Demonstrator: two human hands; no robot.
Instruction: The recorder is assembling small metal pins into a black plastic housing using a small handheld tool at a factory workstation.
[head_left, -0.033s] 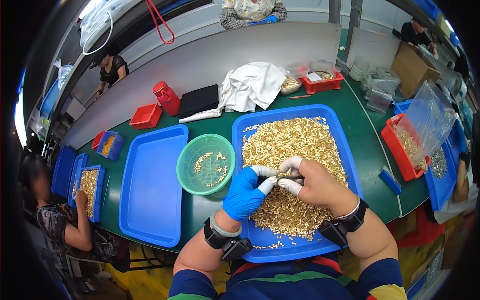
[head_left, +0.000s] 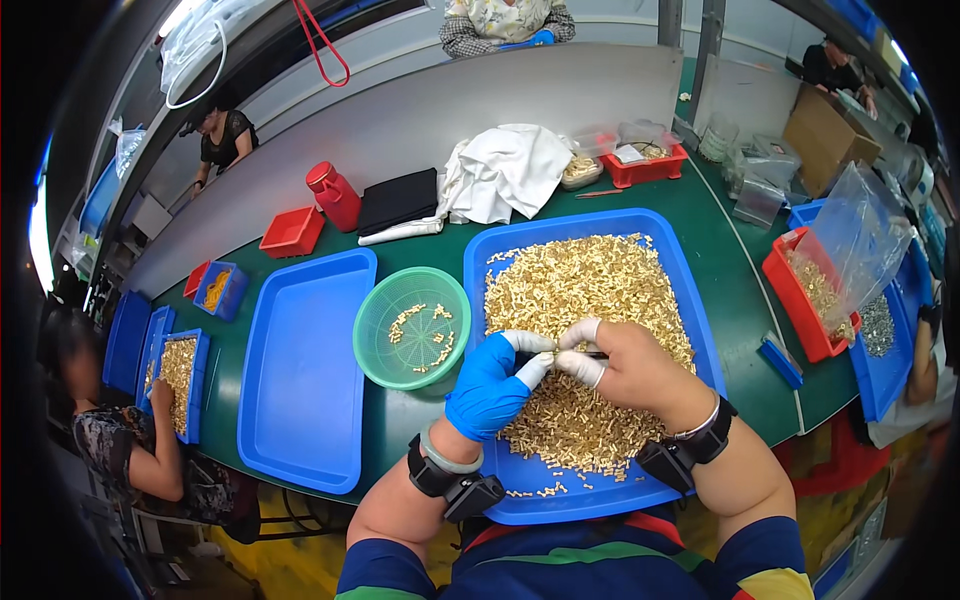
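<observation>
Over a blue tray heaped with small gold-coloured metal pieces, my hands meet at their fingertips. My left hand, in a blue glove with white finger covers, is closed in a pinch; what lies between its fingertips is too small to make out. White covers also sit on the thumb and forefinger of my right hand, which is closed around a thin dark tool, mostly hidden by the fingers. Left of the tray, a green round sieve holds several of the same gold-coloured pieces.
A blue tray lies left of the sieve. Behind stand a red bin, a red flask, black cloth and white cloth. At right are a red bin and a blue-handled brush-like item. A co-worker sits at left.
The fingers of my right hand have shifted slightly at the tips, and less of the dark tool shows between them. My left hand stays where it was.
</observation>
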